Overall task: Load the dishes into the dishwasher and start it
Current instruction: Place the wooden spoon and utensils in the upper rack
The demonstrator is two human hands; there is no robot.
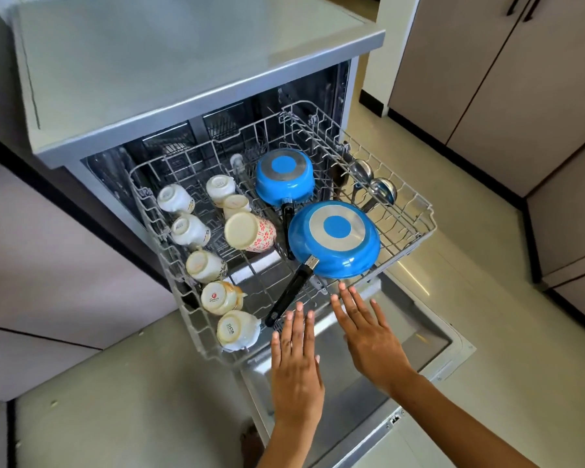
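Observation:
The dishwasher's upper rack (416, 201) is pulled out over the open door (429, 336). A blue frying pan (335, 239) lies upside down at the rack's front right, its black handle pointing toward me. Behind it sits an upturned blue saucepan (284, 175). Several white mugs (190, 229) line the left side, with a red-flowered mug (250, 231) in the middle. Ladles (382, 189) rest at the right edge. My left hand (296, 363) and my right hand (368, 336) hover flat, fingers spread, just in front of the rack, holding nothing.
A grey countertop (149, 62) overhangs the dishwasher. Beige cabinets (507, 79) stand at the right across a tiled floor (507, 298). Grey cabinet fronts (48, 265) run along the left.

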